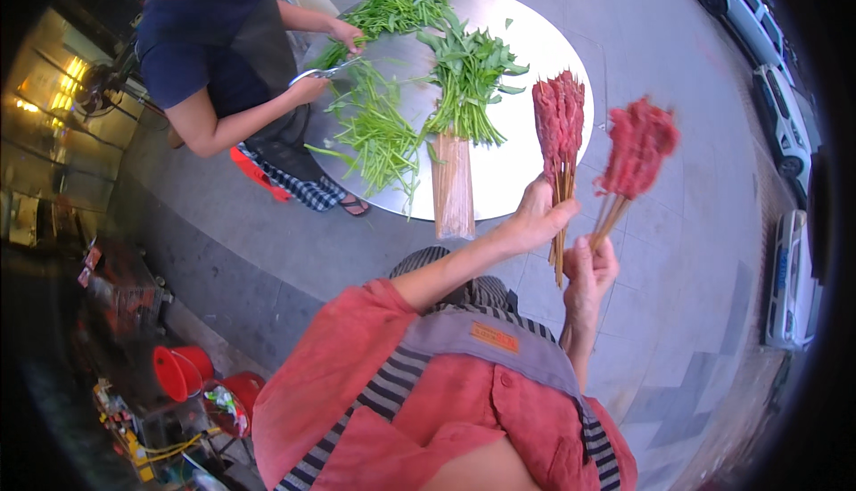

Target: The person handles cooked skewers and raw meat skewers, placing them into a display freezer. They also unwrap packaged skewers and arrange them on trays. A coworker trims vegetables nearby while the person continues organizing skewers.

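Note:
My left hand (545, 213) grips a bundle of raw meat skewers (560, 123) by their wooden sticks, meat end up, over the right rim of the round metal table (542, 36). Just right of it, my right hand (592, 263) holds a second bundle of raw meat skewers (638, 146), somewhat blurred and tilted to the right. Leafy green stems (471, 83) lie on the table beside a clear-wrapped pack of wooden skewers (453, 186), which juts over the near edge. More cut greens (384, 130) are spread to the left.
Across the table's left side stands a co-worker, with scissors (321, 73) in one hand and greens (401, 9) under the other. Red buckets (182, 372) stand at lower left, near a fan (100, 93) farther up. Parked cars (789, 136) line the right side.

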`<state>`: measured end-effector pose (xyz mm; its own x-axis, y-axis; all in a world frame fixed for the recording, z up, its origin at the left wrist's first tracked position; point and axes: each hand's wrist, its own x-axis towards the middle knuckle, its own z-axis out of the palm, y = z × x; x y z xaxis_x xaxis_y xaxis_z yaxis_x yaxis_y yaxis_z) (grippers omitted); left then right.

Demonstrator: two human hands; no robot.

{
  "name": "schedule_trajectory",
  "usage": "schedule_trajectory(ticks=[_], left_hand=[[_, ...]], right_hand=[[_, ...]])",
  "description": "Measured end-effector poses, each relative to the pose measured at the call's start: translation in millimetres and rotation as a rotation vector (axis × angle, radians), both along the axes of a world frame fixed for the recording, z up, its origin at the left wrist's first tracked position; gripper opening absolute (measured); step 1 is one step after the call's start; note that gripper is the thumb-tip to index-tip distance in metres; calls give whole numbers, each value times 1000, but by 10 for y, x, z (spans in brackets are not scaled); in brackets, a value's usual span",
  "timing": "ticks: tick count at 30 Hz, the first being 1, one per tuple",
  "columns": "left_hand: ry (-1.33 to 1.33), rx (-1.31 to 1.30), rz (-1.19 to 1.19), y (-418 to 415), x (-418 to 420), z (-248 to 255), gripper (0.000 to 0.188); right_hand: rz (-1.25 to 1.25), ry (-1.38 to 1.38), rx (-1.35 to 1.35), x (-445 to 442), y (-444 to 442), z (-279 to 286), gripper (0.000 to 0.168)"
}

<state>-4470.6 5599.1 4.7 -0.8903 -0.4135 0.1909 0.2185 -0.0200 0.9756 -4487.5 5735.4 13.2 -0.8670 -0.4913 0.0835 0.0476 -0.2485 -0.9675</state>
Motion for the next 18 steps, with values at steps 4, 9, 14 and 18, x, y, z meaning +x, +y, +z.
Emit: schedule_trajectory(ticks=[4, 9, 14, 18], left_hand=[[-150, 143, -49, -10, -48, 24, 10], [-146, 331, -50, -212, 147, 86, 19], [-99, 188, -74, -405, 131, -48, 23], [-87, 313, -132, -485, 177, 95, 25]], right_hand=[[47, -224, -100, -63, -48, -64, 20], [74, -325, -253, -149, -237, 66, 18], [53, -162, -215, -95, -272, 66, 17], [110, -175, -241, -12, -377, 227, 19]])
